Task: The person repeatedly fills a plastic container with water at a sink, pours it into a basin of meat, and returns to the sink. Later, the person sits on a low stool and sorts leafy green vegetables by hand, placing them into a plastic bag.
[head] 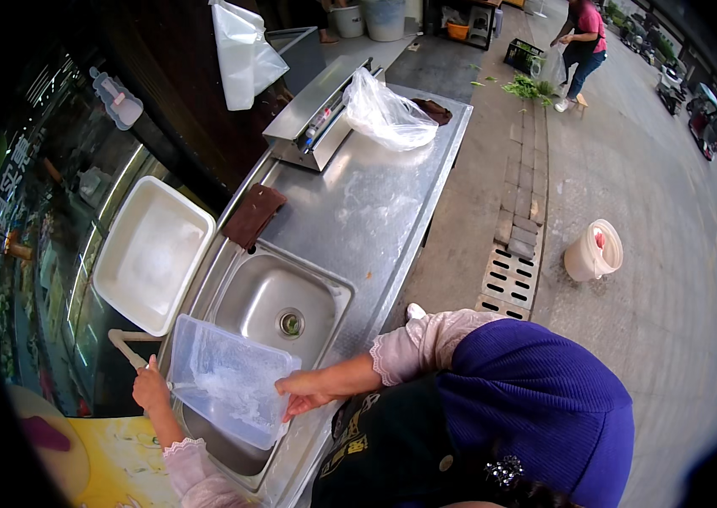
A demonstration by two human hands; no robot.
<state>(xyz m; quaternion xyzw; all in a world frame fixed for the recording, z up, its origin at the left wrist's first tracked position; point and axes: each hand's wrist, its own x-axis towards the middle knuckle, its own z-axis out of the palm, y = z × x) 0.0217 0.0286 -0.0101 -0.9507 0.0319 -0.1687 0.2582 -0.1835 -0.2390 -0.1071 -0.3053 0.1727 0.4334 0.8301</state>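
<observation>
My right hand point(304, 390) grips the near rim of a translucent plastic tub point(206, 362), which rests tilted across the double sink. Frothy, bubbly water point(231, 390) swirls inside it. At the tub's far side, my left hand point(152, 388) is closed around the end of the pale water pipe point(126, 343), where there seems to be a tap. A thin stream runs from there into the tub. One stainless steel sink basin point(256, 298) shows a drain strainer point(290, 324) with green scraps in it; the tub partly covers the other basin point(218, 438).
A white plastic basin point(152, 254) stands behind the sink, near a brown cloth point(255, 216). Further along the steel counter point(364, 197) are a metal wrapping machine point(314, 114) and a clear plastic bag point(390, 114). A bucket point(593, 251) and a person point(584, 51) handling greens are on the pavement.
</observation>
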